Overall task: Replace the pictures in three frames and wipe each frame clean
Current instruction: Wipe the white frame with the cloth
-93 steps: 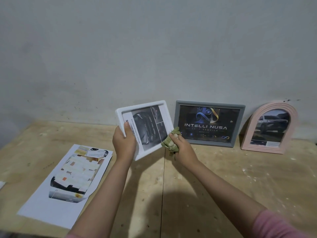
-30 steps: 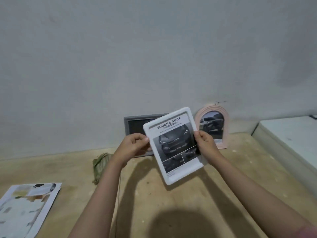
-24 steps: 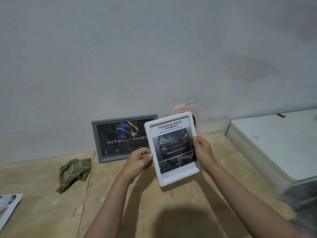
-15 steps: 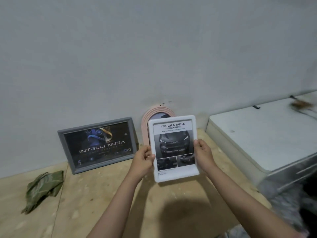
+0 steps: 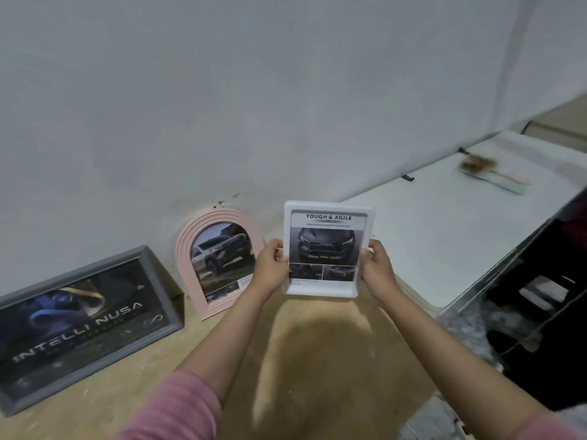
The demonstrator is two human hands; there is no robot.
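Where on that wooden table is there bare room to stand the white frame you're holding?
Bare wood lies right of the pink arched frame, running to the white surface, under the white frame that the left hand and right hand hold. Left is crowded: the grey frame stands close beside the pink one.

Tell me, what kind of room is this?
Probably a plain workroom or spare room at home, though that's a guess. There's a bare plywood table against an unpainted grey wall, and a white chest-like appliance beside it.
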